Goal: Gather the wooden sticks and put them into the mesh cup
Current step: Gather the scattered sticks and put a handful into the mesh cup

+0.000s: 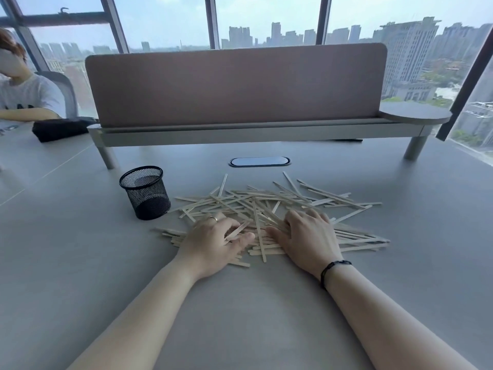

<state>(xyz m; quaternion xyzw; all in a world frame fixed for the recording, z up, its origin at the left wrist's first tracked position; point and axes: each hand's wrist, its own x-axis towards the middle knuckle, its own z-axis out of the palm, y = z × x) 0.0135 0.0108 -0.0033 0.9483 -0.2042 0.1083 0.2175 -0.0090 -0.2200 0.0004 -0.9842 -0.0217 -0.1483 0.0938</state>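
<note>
A loose heap of pale wooden sticks [280,201] lies spread across the grey desk [80,263] in front of me. A black mesh cup [145,192] stands upright to the left of the heap, with nothing visible inside it. My left hand [213,243] rests on the near left part of the heap, its fingers curled around a few sticks. My right hand [306,236] lies palm down on the near right part of the heap, fingers spread over the sticks. The sticks under both hands are hidden.
A pink divider panel on a raised grey shelf [240,132] crosses the desk behind the sticks. A cable port [259,161] sits just beyond the heap. At the far left a seated person [24,94] leans by a black pouch [60,129].
</note>
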